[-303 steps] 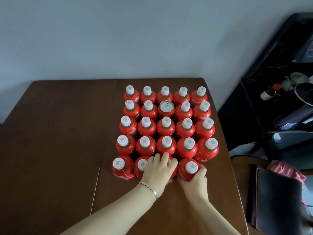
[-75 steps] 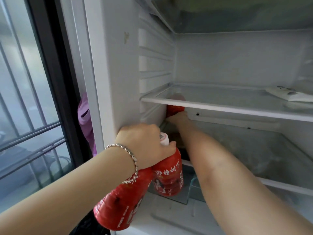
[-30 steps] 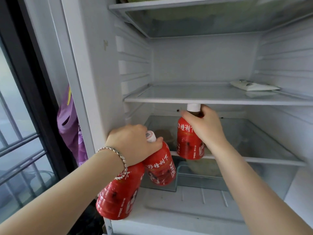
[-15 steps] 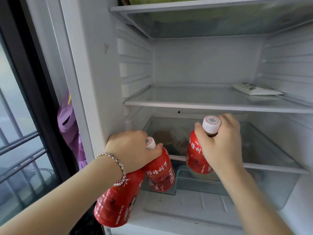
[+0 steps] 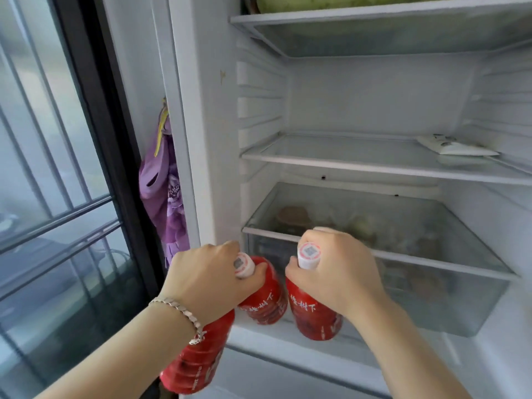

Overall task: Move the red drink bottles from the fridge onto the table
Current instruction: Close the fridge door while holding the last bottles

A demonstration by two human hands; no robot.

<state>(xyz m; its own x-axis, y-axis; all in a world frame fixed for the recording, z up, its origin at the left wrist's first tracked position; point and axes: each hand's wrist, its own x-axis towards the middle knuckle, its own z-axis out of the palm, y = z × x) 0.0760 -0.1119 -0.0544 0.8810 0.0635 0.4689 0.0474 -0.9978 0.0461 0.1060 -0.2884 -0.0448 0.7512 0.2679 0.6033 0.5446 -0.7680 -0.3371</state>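
I stand at the open fridge (image 5: 207,139). My left hand (image 5: 207,280) grips two red drink bottles by their necks: one (image 5: 266,298) upright with a white cap, the other (image 5: 198,358) hanging tilted below my wrist. My right hand (image 5: 339,272) is closed around the neck of a third red bottle (image 5: 313,318), held upright just in front of the fridge's lower edge, beside the left hand's bottles. The table is out of view.
A glass shelf (image 5: 359,164) carries a flat white packet (image 5: 454,146). Below it a clear drawer (image 5: 417,289) holds food. A purple cloth (image 5: 164,191) hangs left of the fridge, next to a barred window (image 5: 51,168).
My right hand has drawn its bottle down and out of the fridge, level with the left hand's bottles. The left hand has barely moved.
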